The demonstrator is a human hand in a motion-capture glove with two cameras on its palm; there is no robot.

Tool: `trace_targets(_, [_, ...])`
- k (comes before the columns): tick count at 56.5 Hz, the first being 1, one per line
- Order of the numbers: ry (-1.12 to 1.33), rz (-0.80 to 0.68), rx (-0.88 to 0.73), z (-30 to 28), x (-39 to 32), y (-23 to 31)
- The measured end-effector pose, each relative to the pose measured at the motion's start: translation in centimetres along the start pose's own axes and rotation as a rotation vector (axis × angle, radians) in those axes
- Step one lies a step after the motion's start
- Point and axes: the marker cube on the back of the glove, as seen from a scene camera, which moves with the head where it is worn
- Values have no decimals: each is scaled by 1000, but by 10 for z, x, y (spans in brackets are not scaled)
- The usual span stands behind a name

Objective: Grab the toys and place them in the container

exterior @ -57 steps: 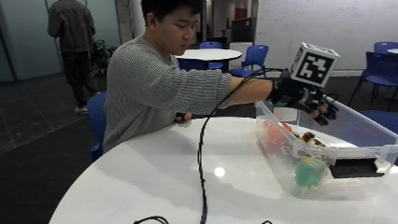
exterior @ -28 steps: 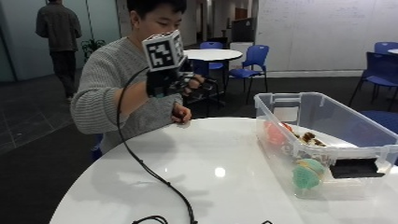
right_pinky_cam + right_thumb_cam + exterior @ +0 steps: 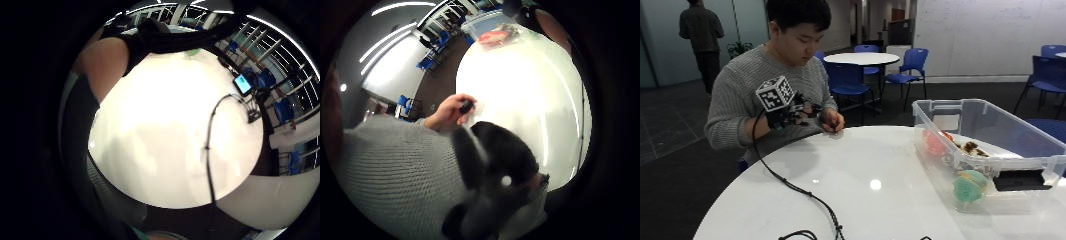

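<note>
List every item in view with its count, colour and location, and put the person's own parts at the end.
table: one, white, round, in front of the person.
container: one, clear plastic, on the table's far side from the person, toys inside.
toys: several in the container; a red one, a teal and orange one against the near wall, brown ones; exact count unclear.
cable: one, black, trailing from the glove across the table.
chairs: several, blue, in the room behind.
small dark object: one, held in the bare hand.
bare hand: at the table's edge.
right hand: black glove, raised near the chest, holding nothing visible.
</note>
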Motion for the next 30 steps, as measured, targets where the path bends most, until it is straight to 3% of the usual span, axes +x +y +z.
trace_targets(10, [-23,2,-134,55,-35,30])
trace_targets(30, [29,10,-208,71,-23,23])
